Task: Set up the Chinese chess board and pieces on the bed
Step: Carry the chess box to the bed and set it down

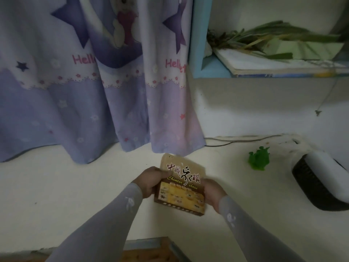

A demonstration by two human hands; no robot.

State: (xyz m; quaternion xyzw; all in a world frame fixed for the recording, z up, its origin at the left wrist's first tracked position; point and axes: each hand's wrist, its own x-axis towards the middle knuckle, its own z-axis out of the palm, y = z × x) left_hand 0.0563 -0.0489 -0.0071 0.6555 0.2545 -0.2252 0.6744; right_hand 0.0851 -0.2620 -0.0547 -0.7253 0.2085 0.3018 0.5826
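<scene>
A yellow and brown Chinese chess box [181, 186], printed with red characters and the words "Chinese chess", is held between both hands above a pale surface [75, 186]. My left hand [151, 181] grips its left edge, thumb on the lid. My right hand [213, 193] grips its right edge. The box looks closed and tilts slightly clockwise. Both arms wear grey sleeves. No board or loose pieces are visible.
A purple curtain [94, 91] hangs at the back left. A small green toy [259, 157] and a black and white device [321, 182] sit at the right. A blue shelf [264, 59] with leaves is above. A cable [236, 139] runs along the wall.
</scene>
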